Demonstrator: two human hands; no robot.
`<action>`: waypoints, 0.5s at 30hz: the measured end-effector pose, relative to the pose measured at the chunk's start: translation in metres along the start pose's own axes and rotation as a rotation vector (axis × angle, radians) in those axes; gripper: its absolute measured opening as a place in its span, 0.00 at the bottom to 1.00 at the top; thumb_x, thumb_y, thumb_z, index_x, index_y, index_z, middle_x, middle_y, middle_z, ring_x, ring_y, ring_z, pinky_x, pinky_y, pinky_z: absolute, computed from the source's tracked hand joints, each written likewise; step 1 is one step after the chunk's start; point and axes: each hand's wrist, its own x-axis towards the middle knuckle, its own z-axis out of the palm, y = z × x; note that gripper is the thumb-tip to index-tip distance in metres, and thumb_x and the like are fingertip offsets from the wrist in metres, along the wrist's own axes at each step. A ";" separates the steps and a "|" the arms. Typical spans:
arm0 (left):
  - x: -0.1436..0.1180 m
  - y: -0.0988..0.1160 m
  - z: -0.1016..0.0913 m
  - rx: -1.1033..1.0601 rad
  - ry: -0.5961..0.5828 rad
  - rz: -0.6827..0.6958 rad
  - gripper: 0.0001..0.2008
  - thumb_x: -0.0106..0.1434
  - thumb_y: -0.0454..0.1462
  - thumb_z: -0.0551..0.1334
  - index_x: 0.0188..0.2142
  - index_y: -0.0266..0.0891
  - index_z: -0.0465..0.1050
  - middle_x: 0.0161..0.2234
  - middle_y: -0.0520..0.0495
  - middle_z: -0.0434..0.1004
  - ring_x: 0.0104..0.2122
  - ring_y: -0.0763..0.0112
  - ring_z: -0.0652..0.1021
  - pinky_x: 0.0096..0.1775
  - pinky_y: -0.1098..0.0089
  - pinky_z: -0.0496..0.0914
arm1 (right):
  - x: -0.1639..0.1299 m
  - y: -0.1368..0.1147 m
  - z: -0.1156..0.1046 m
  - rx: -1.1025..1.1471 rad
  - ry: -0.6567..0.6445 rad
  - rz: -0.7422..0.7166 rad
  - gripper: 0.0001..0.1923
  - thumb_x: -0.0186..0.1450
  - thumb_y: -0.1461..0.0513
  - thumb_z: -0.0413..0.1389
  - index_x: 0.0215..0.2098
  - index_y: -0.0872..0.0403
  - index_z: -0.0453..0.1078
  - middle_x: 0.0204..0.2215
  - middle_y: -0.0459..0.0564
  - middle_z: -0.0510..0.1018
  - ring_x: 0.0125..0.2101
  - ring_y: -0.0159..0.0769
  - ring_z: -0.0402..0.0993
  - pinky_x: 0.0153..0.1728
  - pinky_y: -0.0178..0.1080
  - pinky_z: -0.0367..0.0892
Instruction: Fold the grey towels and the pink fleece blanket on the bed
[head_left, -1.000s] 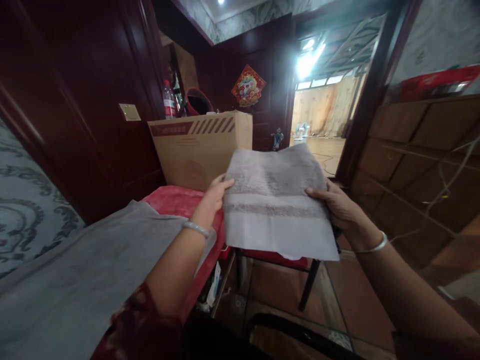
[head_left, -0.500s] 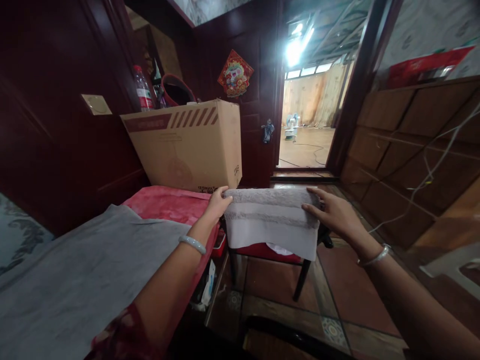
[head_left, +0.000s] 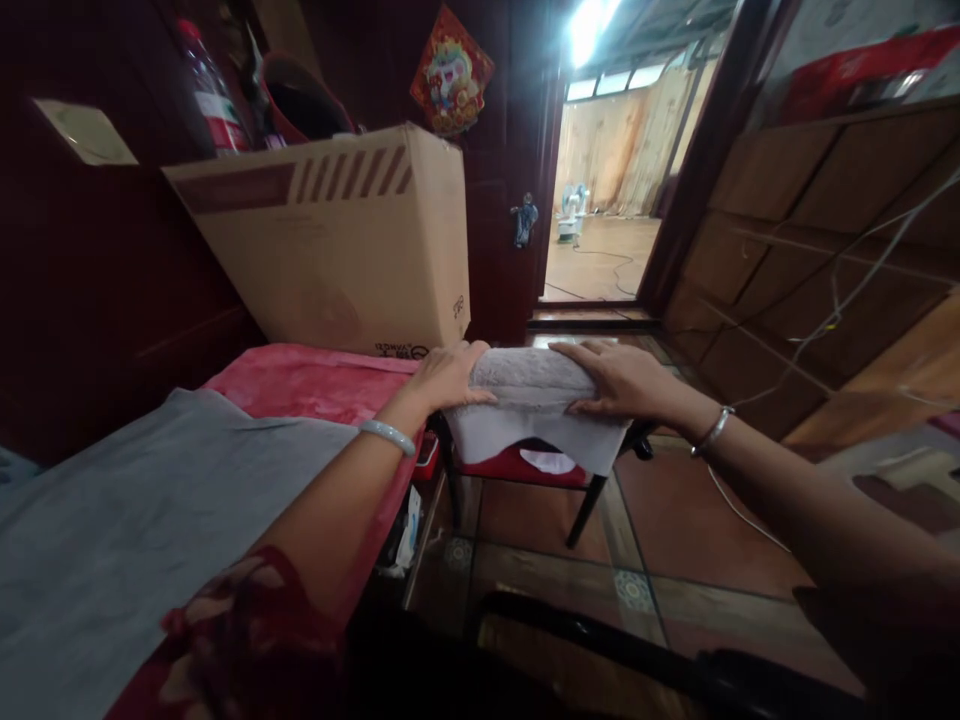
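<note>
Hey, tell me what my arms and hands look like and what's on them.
No gloves cover the left hand or right hand. The left wears a smooth, pale grey round bangle; the right, a thinner silver-coloured bangle. The dark red left sleeve has paler patterned patches; the right sleeve is too dark to show any pattern.

The cloth [head_left: 532,372] is held between the left hand [head_left: 448,380] and the right hand [head_left: 628,380]. Under it, a chair [head_left: 491,465] can be seen. To the left, a top sheet [head_left: 172,490] is laid partly over a lower sheet [head_left: 300,388]. Behind the sheets, a box [head_left: 330,260] is set. A poster [head_left: 451,78] is hung on the door [head_left: 493,250] behind. Through the doorway [head_left: 694,190] further right, a fan [head_left: 571,208] can be seen.
</note>
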 end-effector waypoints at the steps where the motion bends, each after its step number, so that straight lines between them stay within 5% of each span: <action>1: 0.000 -0.002 0.002 0.048 -0.002 0.017 0.36 0.52 0.49 0.74 0.58 0.42 0.68 0.53 0.36 0.74 0.54 0.47 0.73 0.58 0.55 0.63 | -0.002 0.002 -0.001 -0.002 0.000 -0.022 0.47 0.60 0.45 0.62 0.72 0.50 0.51 0.55 0.60 0.72 0.47 0.52 0.72 0.45 0.45 0.67; 9: -0.008 -0.004 0.000 0.247 -0.003 0.096 0.49 0.54 0.49 0.73 0.69 0.43 0.51 0.61 0.35 0.66 0.58 0.49 0.70 0.59 0.54 0.64 | -0.004 0.004 -0.006 -0.046 0.012 -0.077 0.45 0.62 0.47 0.60 0.71 0.50 0.51 0.55 0.59 0.72 0.48 0.53 0.71 0.42 0.45 0.67; 15: -0.076 -0.010 0.010 0.399 0.062 0.001 0.50 0.57 0.34 0.70 0.72 0.41 0.43 0.72 0.32 0.42 0.70 0.43 0.52 0.67 0.47 0.50 | -0.006 0.003 -0.004 -0.042 0.005 -0.047 0.46 0.61 0.47 0.60 0.72 0.49 0.50 0.59 0.59 0.69 0.49 0.54 0.71 0.43 0.47 0.68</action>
